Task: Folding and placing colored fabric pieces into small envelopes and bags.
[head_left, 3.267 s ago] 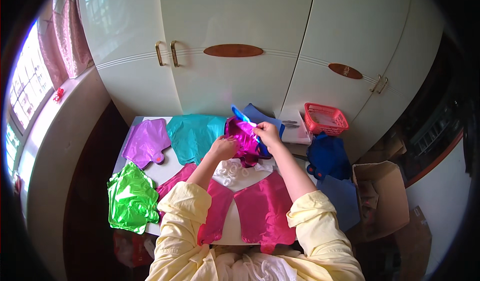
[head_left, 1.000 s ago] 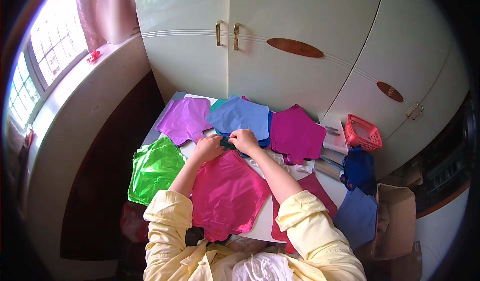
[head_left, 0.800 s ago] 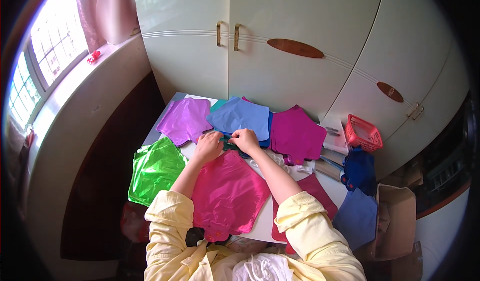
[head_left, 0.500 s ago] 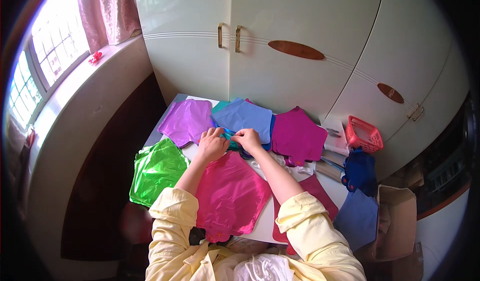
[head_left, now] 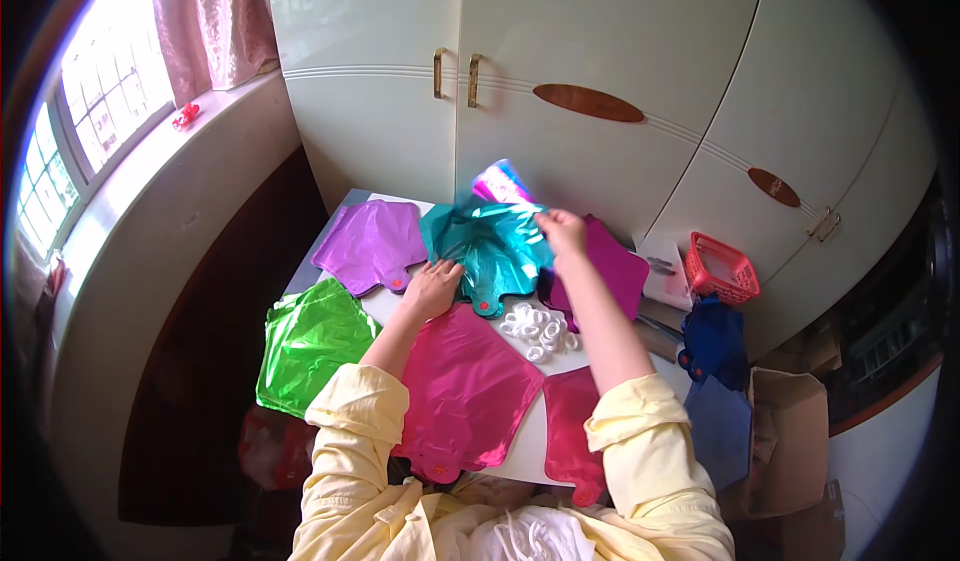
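Spanning left hand (head_left: 433,289) to right hand (head_left: 562,233), teal foil sheet (head_left: 495,256), wrinkled

There is room to pass along the bare strip of table (head_left: 524,446) between the pink foil (head_left: 465,391) and red foil (head_left: 573,429); white rings (head_left: 540,331) block its far end, teal foil (head_left: 500,261) and cabinet (head_left: 590,21) beyond.

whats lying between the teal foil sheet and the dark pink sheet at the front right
The head view shows a loose pile of white rings on the white tabletop between the teal foil sheet and the dark pink sheet.
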Action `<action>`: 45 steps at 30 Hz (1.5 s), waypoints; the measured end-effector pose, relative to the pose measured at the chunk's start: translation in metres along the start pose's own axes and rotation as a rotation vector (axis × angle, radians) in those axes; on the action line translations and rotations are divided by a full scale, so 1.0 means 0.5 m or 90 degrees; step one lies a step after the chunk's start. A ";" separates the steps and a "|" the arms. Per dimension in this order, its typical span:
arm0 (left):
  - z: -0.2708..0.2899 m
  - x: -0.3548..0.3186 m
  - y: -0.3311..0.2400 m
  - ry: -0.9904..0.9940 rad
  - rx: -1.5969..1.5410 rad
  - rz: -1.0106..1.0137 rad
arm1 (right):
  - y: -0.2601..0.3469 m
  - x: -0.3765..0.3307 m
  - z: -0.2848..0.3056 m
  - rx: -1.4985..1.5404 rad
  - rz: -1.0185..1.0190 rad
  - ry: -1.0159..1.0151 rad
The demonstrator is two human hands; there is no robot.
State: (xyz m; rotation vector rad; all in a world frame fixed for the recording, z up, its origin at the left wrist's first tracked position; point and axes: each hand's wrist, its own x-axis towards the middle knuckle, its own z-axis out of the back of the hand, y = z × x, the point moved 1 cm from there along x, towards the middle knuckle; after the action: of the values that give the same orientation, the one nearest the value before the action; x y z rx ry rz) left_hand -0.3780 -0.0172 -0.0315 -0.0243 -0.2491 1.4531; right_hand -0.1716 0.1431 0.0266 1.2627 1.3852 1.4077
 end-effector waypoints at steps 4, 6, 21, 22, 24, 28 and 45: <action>0.012 -0.016 -0.024 0.023 0.048 0.025 | 0.103 0.038 0.096 0.057 0.073 -0.009; 0.018 -0.018 -0.032 0.025 0.042 0.027 | 0.171 0.052 0.155 0.001 0.098 -0.084; 0.064 -0.080 0.021 -0.011 0.016 0.106 | 0.362 -0.101 -0.143 -0.593 0.870 -0.126; 0.086 -0.105 0.037 -0.009 0.022 0.135 | 0.328 -0.108 -0.193 -0.581 0.924 -0.079; 0.126 -0.140 0.069 -0.010 0.026 0.176 | 0.262 -0.121 -0.276 -0.485 1.045 0.032; 0.161 -0.233 0.168 -0.058 -0.010 0.256 | 0.084 -0.156 -0.416 -0.578 1.056 0.236; 0.127 -0.311 0.268 -0.032 -0.049 0.237 | -0.106 -0.209 -0.520 -0.663 0.570 0.557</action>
State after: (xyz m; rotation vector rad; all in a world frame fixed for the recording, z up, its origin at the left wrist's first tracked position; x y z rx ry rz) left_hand -0.5356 -0.1623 -0.0157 -0.1008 -0.3557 1.8143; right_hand -0.4087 -0.0091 -0.0166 0.4882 0.2105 2.9683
